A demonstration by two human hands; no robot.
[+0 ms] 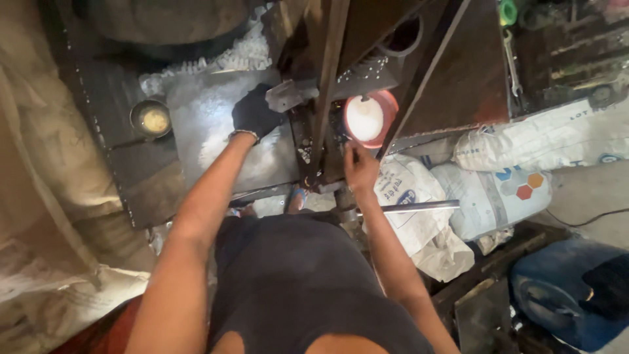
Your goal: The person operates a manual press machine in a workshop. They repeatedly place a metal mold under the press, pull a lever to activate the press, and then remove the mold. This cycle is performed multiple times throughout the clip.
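Note:
My left hand (254,113) wears a dark glove and rests on a shiny metal plate (203,124), right beside a grey metal block (288,95) on the machine. My right hand (360,165) is bare, its fingers pinched together at the dark machine frame (324,85), just below a red bowl (388,108) holding white material. What the right fingers pinch is too small to tell.
A small round tin (152,120) with yellowish content sits left of the plate. White sacks (498,190) lie to the right, with a steel rod (413,207) across them. A blue drum (563,295) stands lower right, a wrench (512,62) upper right.

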